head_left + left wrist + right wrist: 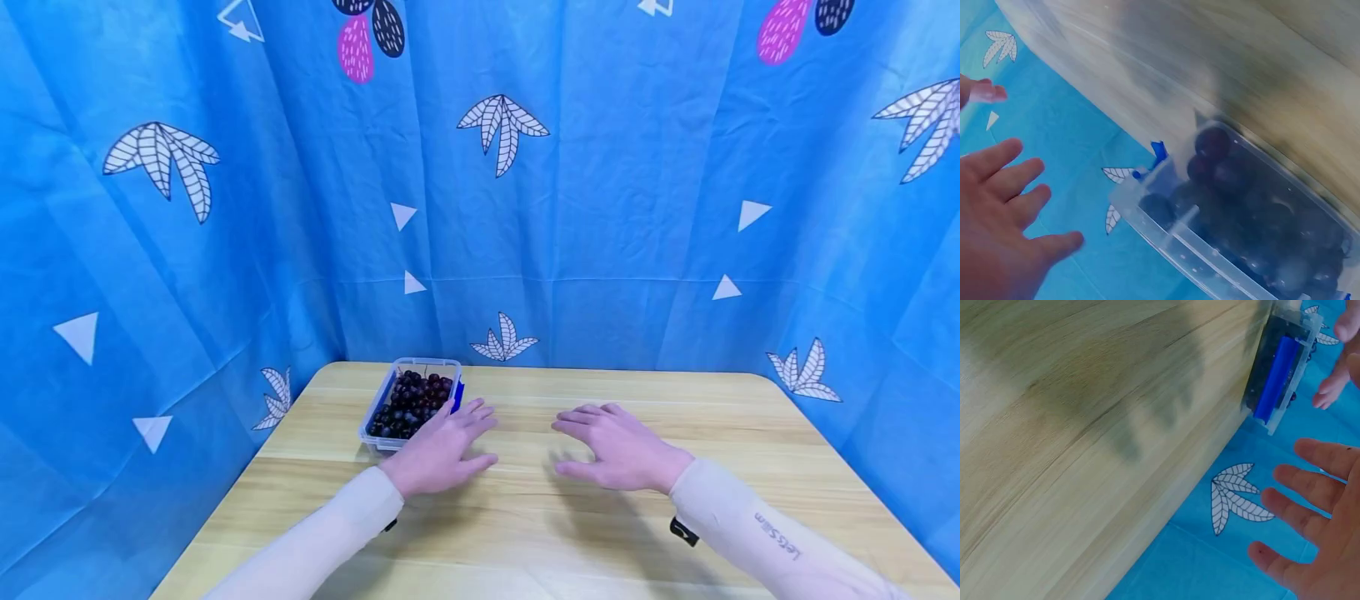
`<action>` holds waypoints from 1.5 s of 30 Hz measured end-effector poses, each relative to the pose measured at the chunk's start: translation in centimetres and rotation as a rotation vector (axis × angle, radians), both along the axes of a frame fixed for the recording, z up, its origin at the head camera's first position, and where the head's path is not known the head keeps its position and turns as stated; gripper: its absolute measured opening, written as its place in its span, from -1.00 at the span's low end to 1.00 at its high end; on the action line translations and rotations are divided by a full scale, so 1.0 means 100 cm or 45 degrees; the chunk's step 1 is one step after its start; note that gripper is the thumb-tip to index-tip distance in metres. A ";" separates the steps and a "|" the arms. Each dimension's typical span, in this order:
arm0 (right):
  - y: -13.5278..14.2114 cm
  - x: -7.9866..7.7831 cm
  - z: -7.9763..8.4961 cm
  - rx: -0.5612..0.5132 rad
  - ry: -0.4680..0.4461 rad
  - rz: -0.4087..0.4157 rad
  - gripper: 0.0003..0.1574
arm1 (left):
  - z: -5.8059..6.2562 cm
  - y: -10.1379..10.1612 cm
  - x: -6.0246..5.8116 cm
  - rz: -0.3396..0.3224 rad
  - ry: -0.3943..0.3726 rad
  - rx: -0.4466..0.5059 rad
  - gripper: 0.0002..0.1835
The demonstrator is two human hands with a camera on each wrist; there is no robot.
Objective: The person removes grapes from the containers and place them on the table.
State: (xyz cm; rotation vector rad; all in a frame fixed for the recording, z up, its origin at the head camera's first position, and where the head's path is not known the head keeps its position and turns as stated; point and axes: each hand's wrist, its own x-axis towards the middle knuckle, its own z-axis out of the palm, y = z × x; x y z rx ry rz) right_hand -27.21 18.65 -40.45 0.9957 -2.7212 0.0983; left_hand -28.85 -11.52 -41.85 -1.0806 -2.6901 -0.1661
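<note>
A clear plastic box (385, 445) full of dark grapes (411, 404) stands at the back left of the table, with no lid over the fruit. My left hand (442, 450) hovers beside its front right corner, fingers spread and palm down, holding nothing. In the left wrist view the box (1210, 262) lies just past the thumb, the grapes (1229, 206) showing through its wall. Over the middle of the table, my right hand (618, 447) has its fingers extended and nothing in them. A blue side clip (1276, 378) on the box shows in the right wrist view.
The light wooden table (720, 533) has rounded back corners. A blue curtain (630, 183) with leaf and triangle prints hangs behind it and along both sides. Both forearms wear light sleeves (750, 525), and the hands cast shadows on the wood.
</note>
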 end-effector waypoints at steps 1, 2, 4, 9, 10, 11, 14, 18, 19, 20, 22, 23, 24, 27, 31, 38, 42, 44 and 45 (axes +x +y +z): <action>-0.001 0.000 0.000 0.000 -0.004 0.002 -0.09 | 0.000 -0.001 -0.001 -0.003 0.025 0.038 -0.34; -0.002 0.000 0.000 0.002 -0.008 0.004 -0.10 | 0.001 -0.003 -0.002 0.000 0.040 0.072 -0.39; -0.002 0.000 -0.001 0.007 -0.016 0.013 -0.14 | 0.001 -0.006 -0.004 0.012 0.068 0.137 -0.49; -0.004 0.000 0.000 -0.004 -0.046 0.067 -0.28 | 0.004 -0.020 -0.010 0.080 0.171 0.240 -0.64; -0.004 0.000 0.000 -0.005 -0.050 0.078 -0.31 | 0.004 -0.023 -0.012 0.095 0.190 0.250 -0.66; -0.005 0.000 0.000 -0.006 -0.052 0.087 -0.34 | 0.005 -0.027 -0.013 0.109 0.209 0.260 -0.67; -0.006 0.000 0.001 -0.009 -0.056 0.109 -0.40 | 0.008 -0.037 -0.017 0.138 0.243 0.302 -0.72; -0.007 -0.002 0.001 -0.003 -0.065 0.116 -0.45 | 0.011 -0.049 -0.020 0.198 0.264 0.340 -0.76; -0.007 -0.002 0.001 0.001 -0.068 0.115 -0.46 | 0.011 -0.053 -0.022 0.220 0.261 0.342 -0.76; -0.008 -0.002 0.001 0.004 -0.068 0.115 -0.46 | 0.012 -0.056 -0.023 0.242 0.258 0.346 -0.75; -0.009 -0.003 0.000 -0.001 -0.069 0.127 -0.48 | 0.012 -0.064 -0.026 0.292 0.252 0.350 -0.74; -0.010 -0.004 -0.001 -0.003 -0.065 0.135 -0.49 | 0.011 -0.068 -0.028 0.314 0.245 0.353 -0.74; -0.010 -0.004 -0.002 -0.006 -0.064 0.145 -0.50 | 0.011 -0.072 -0.030 0.341 0.241 0.352 -0.74; -0.012 -0.005 -0.003 -0.017 -0.069 0.163 -0.53 | 0.009 -0.085 -0.036 0.409 0.231 0.360 -0.73; -0.014 -0.004 -0.003 -0.020 -0.069 0.174 -0.55 | 0.006 -0.100 -0.043 0.481 0.212 0.374 -0.73; -0.017 -0.005 -0.006 -0.028 -0.074 0.176 -0.58 | -0.003 -0.118 -0.054 0.542 0.180 0.394 -0.75; -0.019 -0.005 -0.008 -0.020 -0.122 0.156 -0.57 | -0.010 -0.127 -0.060 0.597 0.150 0.393 -0.71; -0.021 -0.004 -0.009 -0.020 -0.138 0.157 -0.57 | -0.014 -0.131 -0.061 0.619 0.139 0.387 -0.70; -0.021 -0.004 -0.009 -0.020 -0.140 0.162 -0.57 | -0.016 -0.133 -0.062 0.628 0.134 0.378 -0.69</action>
